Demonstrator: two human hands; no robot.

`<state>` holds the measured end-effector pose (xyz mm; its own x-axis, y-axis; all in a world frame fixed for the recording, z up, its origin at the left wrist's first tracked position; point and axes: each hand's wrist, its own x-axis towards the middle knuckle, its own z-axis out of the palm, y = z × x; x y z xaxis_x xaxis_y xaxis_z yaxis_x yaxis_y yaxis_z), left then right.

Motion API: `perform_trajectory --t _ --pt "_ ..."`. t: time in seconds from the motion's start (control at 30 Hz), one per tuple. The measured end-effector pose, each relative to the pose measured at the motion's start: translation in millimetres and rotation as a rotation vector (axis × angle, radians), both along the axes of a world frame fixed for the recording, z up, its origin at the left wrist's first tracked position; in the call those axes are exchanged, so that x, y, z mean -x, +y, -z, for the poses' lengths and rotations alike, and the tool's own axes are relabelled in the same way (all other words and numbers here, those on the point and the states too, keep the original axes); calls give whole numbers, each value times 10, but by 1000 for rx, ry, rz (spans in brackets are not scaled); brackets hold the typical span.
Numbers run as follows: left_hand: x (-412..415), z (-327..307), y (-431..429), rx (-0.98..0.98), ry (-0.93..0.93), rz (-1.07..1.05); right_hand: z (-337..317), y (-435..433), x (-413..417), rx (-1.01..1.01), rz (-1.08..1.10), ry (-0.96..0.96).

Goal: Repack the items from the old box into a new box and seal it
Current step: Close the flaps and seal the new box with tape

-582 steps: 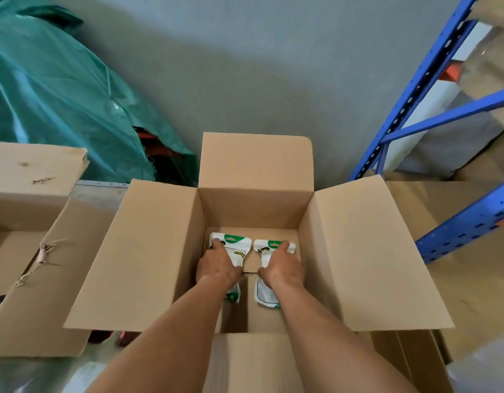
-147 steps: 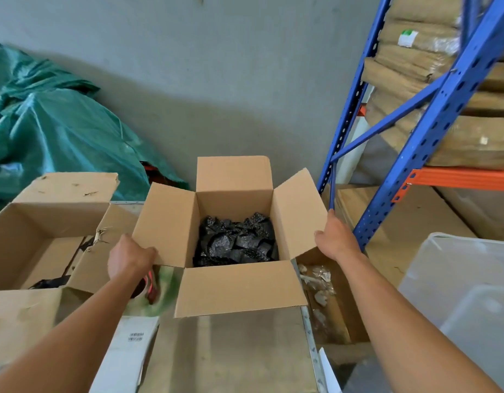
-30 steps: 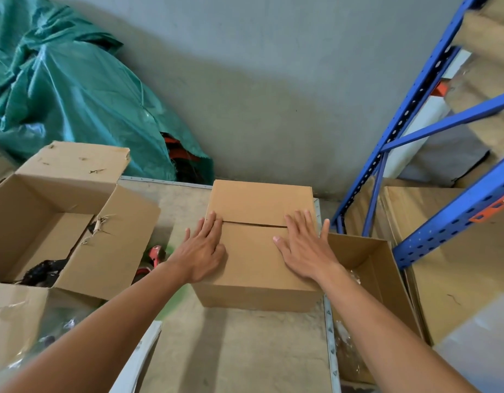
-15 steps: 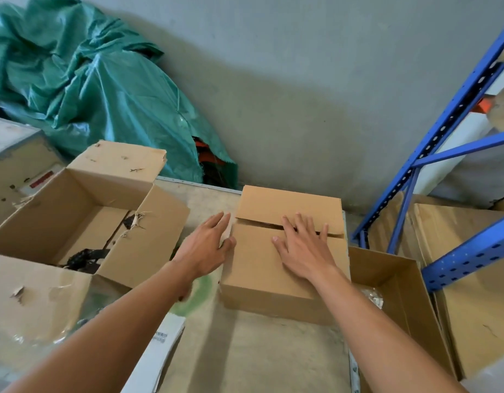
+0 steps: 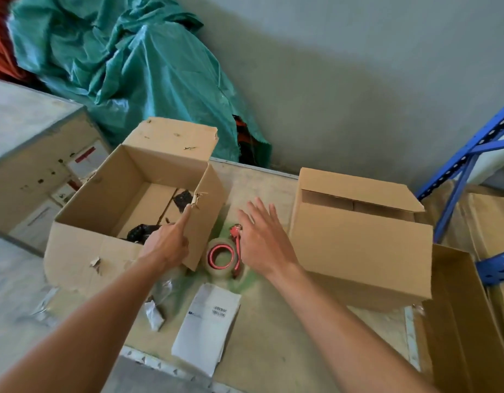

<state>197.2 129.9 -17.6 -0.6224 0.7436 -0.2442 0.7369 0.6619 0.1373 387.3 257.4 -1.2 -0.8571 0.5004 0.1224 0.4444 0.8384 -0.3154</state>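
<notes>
Two hands beside tape roll (image 5: 221,258): left hand (image 5: 166,245) pointing, right hand (image 5: 263,239) splayed wide, empty; booklet (image 5: 206,321) print unreadable.

Left of centre, the old box (image 5: 137,194) is matt brown cardboard, torn and scuffed; the new box (image 5: 358,245), right of centre, is smooth, clean cardboard. The tape roll (image 5: 221,258) at centre looks glossy clear plastic, and the green tarp (image 5: 126,66) at upper left is crinkled, shiny woven plastic

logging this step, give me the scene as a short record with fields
new box: plain brown cardboard box, right side of table, flaps folded down, no tape visible
old box: torn brown cardboard box, left, open, dark item inside
tape: clear tape roll on red dispenser, between the boxes
left hand: on old box's flap, index finger extended
right hand: open, just right of tape
paper: white printed sheet, near edge
</notes>
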Motion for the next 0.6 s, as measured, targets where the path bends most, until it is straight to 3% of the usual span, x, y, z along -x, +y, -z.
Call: perform_trajectory --t 0.07,0.2,0.27,0.6 --pt "41 18 3 -12 3 22 189 -174 226 128 49 -5" --pt "105 61 -24 -18 -31 55 669 -304 497 549 399 -160" --pt "123 95 -46 -42 -29 52 870 -307 577 665 515 -208" --pt "201 182 -77 -123 -102 47 1054 -206 509 579 680 -239"
